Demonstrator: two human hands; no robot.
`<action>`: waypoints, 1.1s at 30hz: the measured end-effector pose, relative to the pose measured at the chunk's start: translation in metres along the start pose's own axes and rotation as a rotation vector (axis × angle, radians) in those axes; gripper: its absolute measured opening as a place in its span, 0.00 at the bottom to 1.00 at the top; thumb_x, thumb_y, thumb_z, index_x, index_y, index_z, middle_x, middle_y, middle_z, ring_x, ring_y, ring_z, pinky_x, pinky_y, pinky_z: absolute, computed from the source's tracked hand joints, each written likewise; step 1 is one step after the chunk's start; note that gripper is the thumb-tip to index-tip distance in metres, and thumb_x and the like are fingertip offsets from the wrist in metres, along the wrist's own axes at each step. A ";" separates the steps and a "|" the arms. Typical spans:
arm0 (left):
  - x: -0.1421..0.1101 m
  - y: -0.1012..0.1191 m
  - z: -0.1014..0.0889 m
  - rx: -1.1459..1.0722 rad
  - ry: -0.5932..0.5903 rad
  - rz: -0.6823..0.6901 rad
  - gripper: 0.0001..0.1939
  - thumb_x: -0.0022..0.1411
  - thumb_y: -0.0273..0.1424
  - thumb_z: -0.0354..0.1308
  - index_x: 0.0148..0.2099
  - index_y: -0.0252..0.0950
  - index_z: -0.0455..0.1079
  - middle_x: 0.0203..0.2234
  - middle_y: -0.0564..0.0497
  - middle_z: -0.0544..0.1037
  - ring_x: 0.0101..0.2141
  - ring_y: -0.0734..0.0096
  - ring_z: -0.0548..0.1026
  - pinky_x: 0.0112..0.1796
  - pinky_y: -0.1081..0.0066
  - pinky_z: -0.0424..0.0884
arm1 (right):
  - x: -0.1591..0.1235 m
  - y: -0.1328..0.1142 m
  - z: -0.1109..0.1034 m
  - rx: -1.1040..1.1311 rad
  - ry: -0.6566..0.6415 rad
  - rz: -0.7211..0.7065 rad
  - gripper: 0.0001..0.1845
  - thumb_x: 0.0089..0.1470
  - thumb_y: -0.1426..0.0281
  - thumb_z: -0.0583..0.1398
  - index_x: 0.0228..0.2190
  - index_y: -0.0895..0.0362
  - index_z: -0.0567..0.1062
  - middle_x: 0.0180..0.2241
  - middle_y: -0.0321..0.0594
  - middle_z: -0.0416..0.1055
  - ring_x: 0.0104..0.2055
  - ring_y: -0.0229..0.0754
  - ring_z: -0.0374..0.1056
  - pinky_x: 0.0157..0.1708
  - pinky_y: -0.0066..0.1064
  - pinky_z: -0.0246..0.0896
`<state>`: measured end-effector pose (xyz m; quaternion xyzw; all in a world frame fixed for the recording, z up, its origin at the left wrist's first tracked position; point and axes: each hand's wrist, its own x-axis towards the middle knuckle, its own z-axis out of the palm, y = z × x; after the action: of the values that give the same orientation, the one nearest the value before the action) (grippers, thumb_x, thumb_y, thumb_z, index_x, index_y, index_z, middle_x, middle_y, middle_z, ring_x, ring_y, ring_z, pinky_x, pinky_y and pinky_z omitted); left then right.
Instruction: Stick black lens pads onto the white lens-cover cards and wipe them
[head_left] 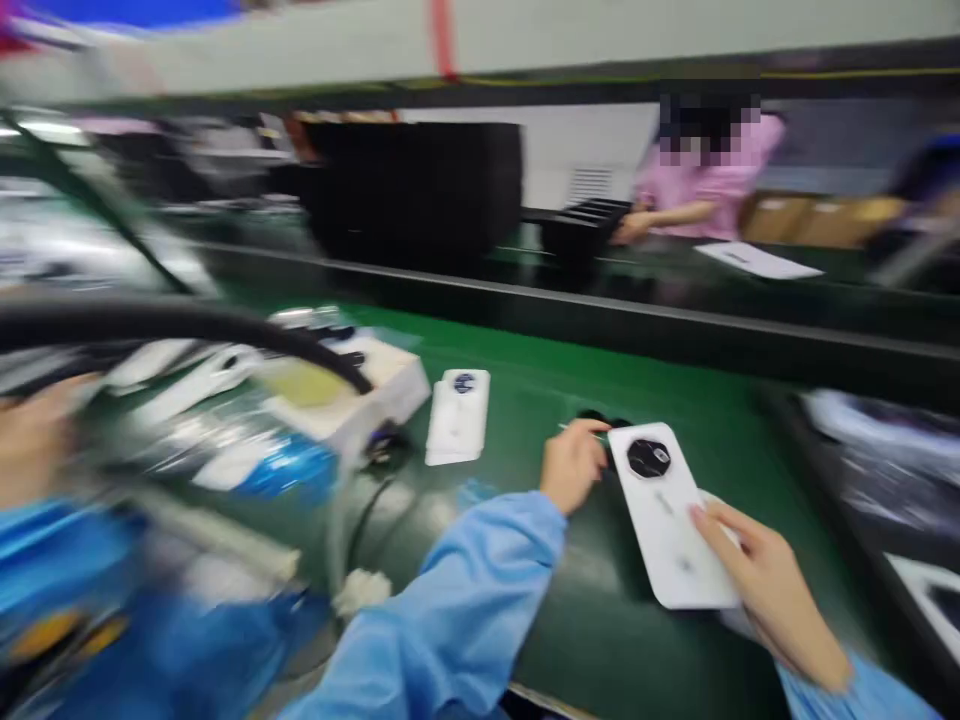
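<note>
- A white phone back cover (670, 520) with a round black camera ring is held flat over the green belt (525, 400); its near end is gripped by the right hand (757, 580), fingers closed along the edge, apparently so that the face is left exposed.
- The far end of the cover, beside the ring, is met by the left hand (574, 465). Its fingers are pinched shut on something thin; what it is cannot be told through the blur.
- Small black round parts (600, 417) lie on the belt just beyond the left fingertips, within easy reach.
- A second white cover (458, 415) lies flat on the belt, left of the grip and apart from it.
- A white box (375, 385) sits further left.
- Across the belt, a person in pink (705, 180) is at work beside black trays (585, 225).
</note>
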<state>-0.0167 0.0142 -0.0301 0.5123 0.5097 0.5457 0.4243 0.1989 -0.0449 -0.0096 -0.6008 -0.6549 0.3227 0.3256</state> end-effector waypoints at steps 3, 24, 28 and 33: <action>0.001 -0.006 -0.001 -0.011 -0.057 -0.018 0.15 0.64 0.35 0.47 0.46 0.34 0.70 0.19 0.56 0.68 0.17 0.78 0.65 0.22 0.78 0.64 | -0.021 0.004 -0.055 0.052 0.221 0.136 0.20 0.52 0.50 0.60 0.28 0.54 0.74 0.33 0.40 0.73 0.32 0.47 0.68 0.27 0.32 0.65; -0.017 -0.005 -0.003 0.246 -0.123 0.041 0.13 0.64 0.35 0.50 0.45 0.36 0.71 0.23 0.56 0.70 0.20 0.77 0.68 0.24 0.76 0.67 | -0.105 0.108 -0.200 -0.438 0.163 0.486 0.27 0.47 0.44 0.56 0.17 0.55 0.67 0.21 0.36 0.66 0.27 0.41 0.64 0.30 0.32 0.58; -0.020 -0.003 -0.003 0.262 -0.135 0.053 0.13 0.64 0.36 0.50 0.44 0.37 0.72 0.23 0.56 0.70 0.20 0.78 0.68 0.24 0.76 0.67 | -0.109 0.101 -0.201 -0.661 0.197 0.517 0.23 0.45 0.46 0.60 0.21 0.53 0.72 0.26 0.37 0.68 0.29 0.43 0.65 0.29 0.33 0.54; -0.019 -0.008 -0.003 0.262 -0.153 0.066 0.12 0.64 0.35 0.50 0.44 0.36 0.72 0.22 0.56 0.70 0.19 0.79 0.68 0.24 0.77 0.67 | -0.107 0.077 -0.188 -0.835 0.294 0.518 0.21 0.52 0.47 0.57 0.33 0.51 0.75 0.36 0.40 0.70 0.37 0.48 0.67 0.29 0.33 0.53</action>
<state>-0.0184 -0.0037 -0.0398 0.6197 0.5256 0.4476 0.3733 0.4035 -0.1400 0.0327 -0.8612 -0.5049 0.0158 0.0556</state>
